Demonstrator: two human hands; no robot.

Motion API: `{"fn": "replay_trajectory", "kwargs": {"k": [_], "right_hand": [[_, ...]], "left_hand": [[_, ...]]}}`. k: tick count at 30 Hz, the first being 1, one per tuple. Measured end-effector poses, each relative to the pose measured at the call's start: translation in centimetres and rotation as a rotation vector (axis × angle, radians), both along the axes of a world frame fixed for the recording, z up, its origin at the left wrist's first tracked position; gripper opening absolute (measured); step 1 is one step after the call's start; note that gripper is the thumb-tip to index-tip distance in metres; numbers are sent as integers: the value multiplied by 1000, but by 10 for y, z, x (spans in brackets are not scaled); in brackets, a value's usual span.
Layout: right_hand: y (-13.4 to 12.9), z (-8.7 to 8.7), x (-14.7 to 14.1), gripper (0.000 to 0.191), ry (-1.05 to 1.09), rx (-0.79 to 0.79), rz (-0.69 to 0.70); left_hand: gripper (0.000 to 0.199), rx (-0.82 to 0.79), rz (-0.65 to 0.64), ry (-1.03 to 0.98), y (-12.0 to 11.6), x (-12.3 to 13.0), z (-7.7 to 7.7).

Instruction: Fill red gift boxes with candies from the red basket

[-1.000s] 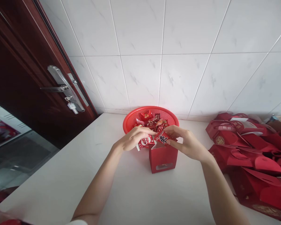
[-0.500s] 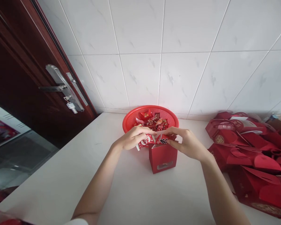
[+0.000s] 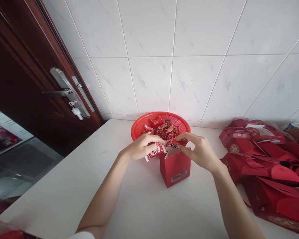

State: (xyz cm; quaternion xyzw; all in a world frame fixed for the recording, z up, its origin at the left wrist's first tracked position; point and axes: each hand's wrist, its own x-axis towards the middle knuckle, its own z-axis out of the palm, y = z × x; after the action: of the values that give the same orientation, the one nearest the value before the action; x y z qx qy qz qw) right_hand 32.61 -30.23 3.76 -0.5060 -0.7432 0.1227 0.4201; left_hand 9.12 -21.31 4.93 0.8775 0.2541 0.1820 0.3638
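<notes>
A red and white candy packet [image 3: 154,151] is pinched in my left hand [image 3: 142,146], just left of the box's top. My right hand [image 3: 194,146] grips a red packet with black lettering [image 3: 173,145] over the box's open top. That small red gift box [image 3: 177,168] stands upright on the white table and has a clear window low on its front. Right behind it, a red plastic basket [image 3: 161,115] contains several wrapped candies [image 3: 168,130]. My hands cover part of the basket's front.
Many red gift boxes [image 3: 249,166] lie piled along the right side of the white table [image 3: 89,186]. A tiled wall [image 3: 149,83] rises behind. On the left stands a dark wooden door [image 3: 27,66] with keys [image 3: 77,113] in its lock.
The gift box has shifted slightly toward me and right, and its open top shows more. Both hands still hold their packets, the right one's slightly higher.
</notes>
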Motion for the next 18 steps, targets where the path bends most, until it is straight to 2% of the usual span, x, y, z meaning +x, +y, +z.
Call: {"fn": "replay_trajectory", "kwargs": {"k": [3,7,13,18], "right_hand": [[1,-2,-1,14,45,38,30],[4,-3,-3,20,23,14,82],[3,-5,1,23,-111,85,-11],[3,-7,3,25,-145,80,48]], "left_hand": [[40,1,0,2,-1,-1,2],[45,-5,-22,-25,1,-2,0],[41,13,19,-1,1,-2,1],[40,21,34,25,-1,-3,2]]}}
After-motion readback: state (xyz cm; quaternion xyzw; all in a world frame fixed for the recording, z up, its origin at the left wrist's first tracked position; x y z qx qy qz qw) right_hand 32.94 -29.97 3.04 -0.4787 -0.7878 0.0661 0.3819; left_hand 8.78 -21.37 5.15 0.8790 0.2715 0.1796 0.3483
